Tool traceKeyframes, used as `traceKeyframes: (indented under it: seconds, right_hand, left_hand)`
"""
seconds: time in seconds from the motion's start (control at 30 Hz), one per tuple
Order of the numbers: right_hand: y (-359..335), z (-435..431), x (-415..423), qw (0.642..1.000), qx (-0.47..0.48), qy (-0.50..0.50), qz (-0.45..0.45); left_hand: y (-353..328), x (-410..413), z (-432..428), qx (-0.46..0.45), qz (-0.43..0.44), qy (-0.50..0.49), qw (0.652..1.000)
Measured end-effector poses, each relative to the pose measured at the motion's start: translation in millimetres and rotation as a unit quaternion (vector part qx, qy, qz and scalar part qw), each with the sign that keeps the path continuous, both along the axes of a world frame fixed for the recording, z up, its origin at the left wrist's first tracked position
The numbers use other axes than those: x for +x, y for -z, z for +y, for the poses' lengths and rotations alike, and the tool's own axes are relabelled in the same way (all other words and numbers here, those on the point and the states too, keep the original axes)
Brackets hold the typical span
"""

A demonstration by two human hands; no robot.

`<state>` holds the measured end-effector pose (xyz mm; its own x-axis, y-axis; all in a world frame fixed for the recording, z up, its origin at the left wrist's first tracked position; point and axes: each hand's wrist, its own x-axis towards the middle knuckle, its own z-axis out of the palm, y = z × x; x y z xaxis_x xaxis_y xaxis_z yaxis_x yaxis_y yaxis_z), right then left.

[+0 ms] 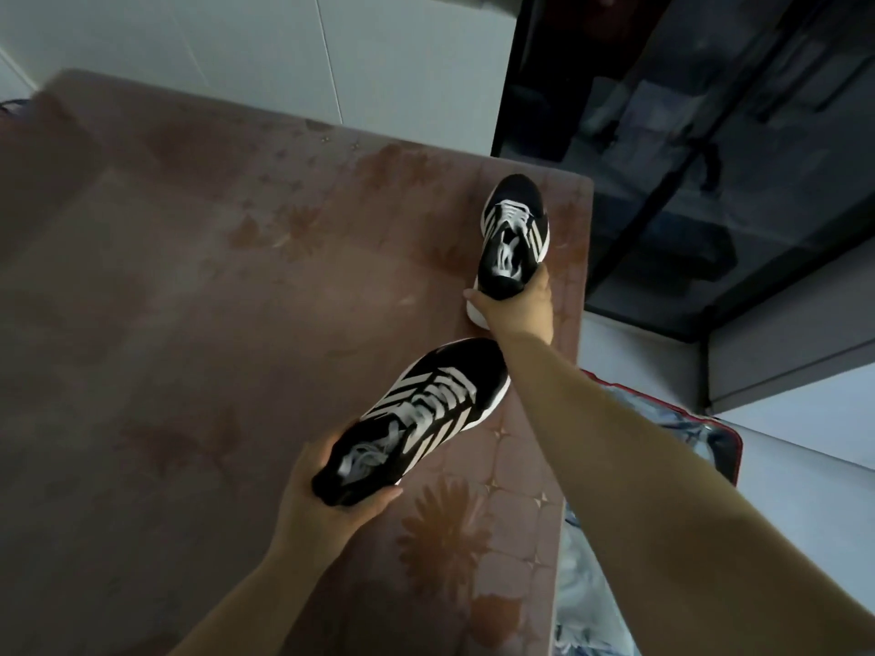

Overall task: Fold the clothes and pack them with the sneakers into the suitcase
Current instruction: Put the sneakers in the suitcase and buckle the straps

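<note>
Your left hand (326,504) is curling around the heel of the nearer black-and-white sneaker (426,409), holding it over the floral bed (189,300). Your right hand (518,307) is gripping the heel of the other sneaker (513,234) near the bed's right edge. The red-rimmed suitcase (686,411) is lying just beside the bed, below your right forearm.

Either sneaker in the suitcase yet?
No: the left hand grips the near sneaker by its heel and the right hand grips the far sneaker, both over the bed, outside the suitcase.
</note>
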<state>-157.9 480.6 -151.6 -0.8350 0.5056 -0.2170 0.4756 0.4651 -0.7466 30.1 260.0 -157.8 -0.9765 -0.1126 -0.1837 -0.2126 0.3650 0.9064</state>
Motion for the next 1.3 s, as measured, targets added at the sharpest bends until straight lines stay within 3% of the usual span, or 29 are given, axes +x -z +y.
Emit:
traceKeyframes:
  seconds: [0.37,0.73,1.07,1.3]
  right_hand:
    - [-26.2,27.0,41.3,0.994,-0.066,0.025,0.080]
    - [-50.9,56.4,217.0,0.968,-0.138,0.159,0.135]
    - [-27.8,123.5,379.5,0.964,-0.101,0.234,0.079]
    - [-6.8,221.8,458.6,0.984,-0.035,0.174,0.014]
  left_hand:
    - [-2.8,-3.3,-3.8,-0.003,-0.023,0.031,0.999]
    - [-3.1,-1.0,-1.2,-0.015,0.004,0.052,0.999]
    - [-15.6,18.6,22.3,-0.069,0.021,0.005,0.997]
    - [-41.8,116.0,165.1,0.031,0.072,0.060,0.995]
